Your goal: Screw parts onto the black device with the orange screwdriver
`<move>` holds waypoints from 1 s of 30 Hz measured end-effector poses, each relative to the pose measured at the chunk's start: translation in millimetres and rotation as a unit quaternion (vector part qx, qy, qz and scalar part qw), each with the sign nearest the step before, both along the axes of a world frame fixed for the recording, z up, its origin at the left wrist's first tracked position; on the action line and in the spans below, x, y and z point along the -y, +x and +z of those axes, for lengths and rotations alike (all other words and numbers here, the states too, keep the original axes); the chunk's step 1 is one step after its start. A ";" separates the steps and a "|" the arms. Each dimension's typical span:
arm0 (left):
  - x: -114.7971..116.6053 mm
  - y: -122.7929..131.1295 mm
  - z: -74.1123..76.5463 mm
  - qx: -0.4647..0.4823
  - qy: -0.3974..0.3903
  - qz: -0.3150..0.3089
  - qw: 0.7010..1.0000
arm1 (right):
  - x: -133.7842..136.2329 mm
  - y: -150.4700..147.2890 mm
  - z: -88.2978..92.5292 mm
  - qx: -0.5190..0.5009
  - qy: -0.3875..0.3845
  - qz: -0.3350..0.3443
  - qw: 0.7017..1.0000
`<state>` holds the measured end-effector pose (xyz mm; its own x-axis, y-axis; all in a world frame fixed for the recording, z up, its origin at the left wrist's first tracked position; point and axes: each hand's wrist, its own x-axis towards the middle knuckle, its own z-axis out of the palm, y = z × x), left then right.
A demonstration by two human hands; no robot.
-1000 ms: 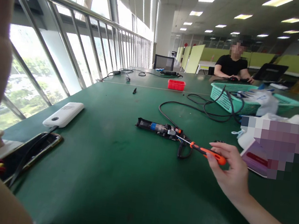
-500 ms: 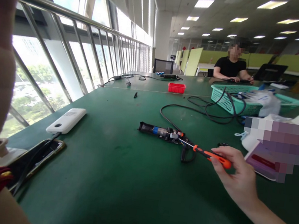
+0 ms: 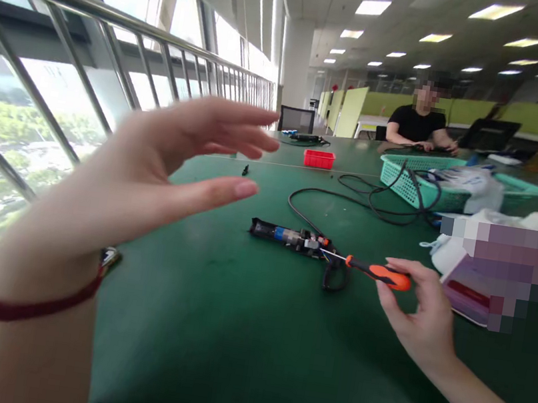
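While the green table (image 3: 206, 354) spreads out beneath both sets of fingers, a person in a black top (image 3: 416, 126) sits at its far side, well beyond them. The teal basket (image 3: 390, 172) stands past the right fingers, well apart, and a partly blurred purple-and-white box (image 3: 463, 301) sits near them, on their right. The left hand (image 3: 138, 162) hangs in the air, thumb wide apart from the other fingers and nothing between them. The right hand (image 3: 427, 313) keeps a narrow pinch, and leftward of it the black device (image 3: 288, 236) lies between the two hands' fingers in view. From that pinch the orange-and-black screwdriver (image 3: 379, 274) points leftward to the device; whether its tip touches cannot be told. Beyond the left fingertips, to their right, sits the red bin (image 3: 318, 160). A small black piece (image 3: 245, 170) shows just above the left thumb's tip, farther out.
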<state>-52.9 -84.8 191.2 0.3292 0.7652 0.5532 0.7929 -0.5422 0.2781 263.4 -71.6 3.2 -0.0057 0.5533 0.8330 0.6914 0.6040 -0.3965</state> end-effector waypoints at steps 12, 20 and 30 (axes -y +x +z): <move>-92.5 40.9 -182.8 -0.197 -0.010 -0.006 0.980 | 1.5 -0.1 -1.5 -0.047 -0.032 0.005 0.998; -91.0 37.4 -188.1 -0.170 -0.019 -0.030 0.985 | 4.1 -0.7 3.9 0.015 -0.066 0.053 0.996; -90.7 37.9 -189.8 -0.150 -0.019 -0.036 0.988 | 5.6 -5.1 5.2 0.034 -0.058 0.061 0.996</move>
<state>-15.0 5.9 1.4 0.5283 0.7517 0.3948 0.8022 -0.5943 0.0580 258.3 -77.2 8.3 -0.1329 0.6381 0.7584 0.6428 0.6379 -0.4241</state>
